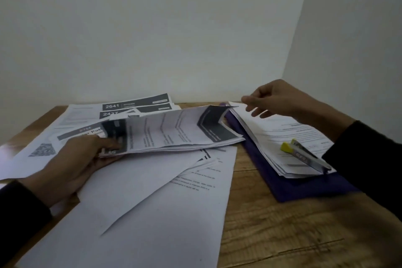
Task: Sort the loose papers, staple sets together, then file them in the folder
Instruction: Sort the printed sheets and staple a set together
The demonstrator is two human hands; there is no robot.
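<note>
My left hand [74, 159] grips a thin set of printed sheets with dark bands [174, 130] by its left end, held low over the table and sagging to the right. My right hand [274, 99] hovers empty, fingers apart, just past the set's right end and above the purple folder [289, 187]. A stack of papers [280, 137] lies on the folder, and a yellow and silver stapler [304, 154] rests on that stack. Loose white sheets [152, 202] cover the table in front of me.
More printed sheets with numbered black headers [134, 104] lie at the back left. The wooden table [293, 235] shows bare wood at the front right. White walls meet in a corner behind the table at the right.
</note>
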